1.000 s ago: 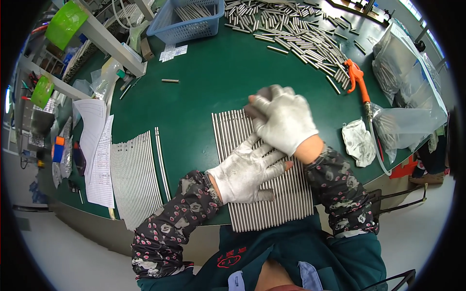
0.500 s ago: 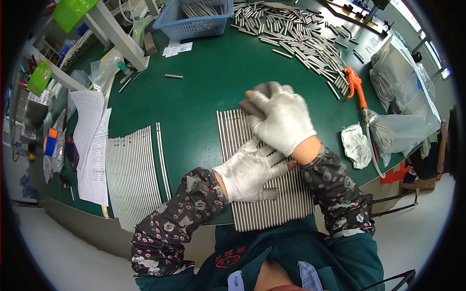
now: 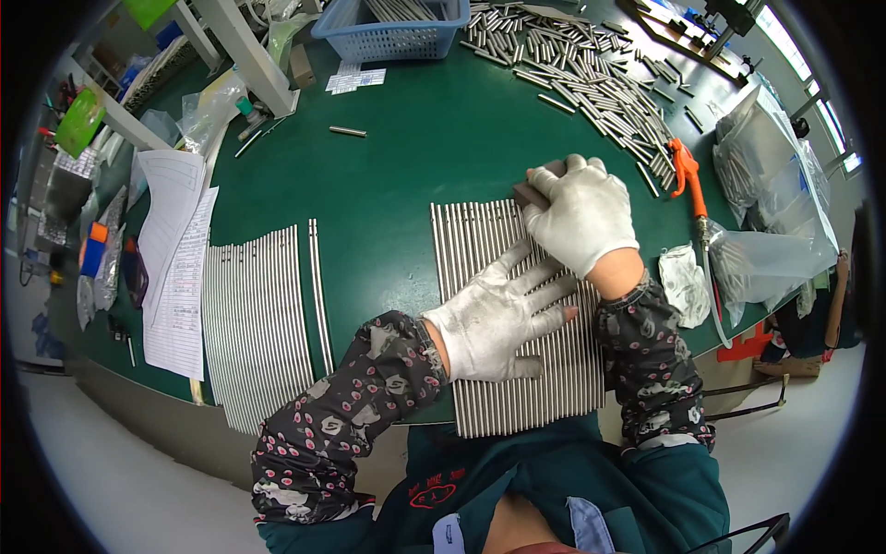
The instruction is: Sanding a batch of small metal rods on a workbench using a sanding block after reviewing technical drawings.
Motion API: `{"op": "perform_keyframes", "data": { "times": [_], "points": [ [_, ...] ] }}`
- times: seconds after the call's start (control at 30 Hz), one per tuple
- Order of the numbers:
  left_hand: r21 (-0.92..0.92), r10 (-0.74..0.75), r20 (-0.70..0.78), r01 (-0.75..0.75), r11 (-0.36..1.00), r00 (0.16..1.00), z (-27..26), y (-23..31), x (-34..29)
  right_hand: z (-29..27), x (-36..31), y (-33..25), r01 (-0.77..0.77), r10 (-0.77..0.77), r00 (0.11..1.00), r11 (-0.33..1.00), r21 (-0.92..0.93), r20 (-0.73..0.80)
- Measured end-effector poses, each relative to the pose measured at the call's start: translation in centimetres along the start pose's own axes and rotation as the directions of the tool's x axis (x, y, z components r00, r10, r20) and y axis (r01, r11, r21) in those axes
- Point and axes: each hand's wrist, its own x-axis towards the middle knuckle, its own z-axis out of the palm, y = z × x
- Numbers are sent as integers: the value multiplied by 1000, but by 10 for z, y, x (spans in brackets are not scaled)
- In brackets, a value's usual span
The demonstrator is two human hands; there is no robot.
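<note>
On the near middle of the green workbench [image 3: 388,185], a close-set row of metal rods [image 3: 526,402] lies side by side, near ends at the bench's near edge. Left hand [image 3: 498,319], gloved, lies palm down across the row's middle, fingers spread. Right hand [image 3: 586,217], also gloved, grips a brown block [image 3: 531,196] between thumb and fingers at the row's far end; whether the block's underside touches the rods cannot be told, the hand covering it. To the left, a second row of rods [image 3: 263,314] with a separate pair of rods [image 3: 318,286] just beside it; to the right, a crumpled white cloth [image 3: 684,282] and an orange air gun [image 3: 684,166]. Notes on handling, by judgement: round rods probably roll readily, so the left palm should bear down evenly across as many as it can span. The block is best kept level, under light, steady pressure, so that no single rod takes the load or rides over its neighbour. Left fingertips lie near the block hand; worth keeping them clear of its path. Far ends should stay in line.
</note>
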Motion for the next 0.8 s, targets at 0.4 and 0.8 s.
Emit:
{"op": "perform_keyframes", "data": {
  "times": [0.4,0.8],
  "points": [
    [-5,5,-13,-5,1000,1000,2,-2,-1,4,5,-23,164,-143,975,979,119,-168],
    [-140,-76,125,93,986,989,-1,-1,-4,20,9,-51,299,-268,950,931,211,-164]
  ]
}}
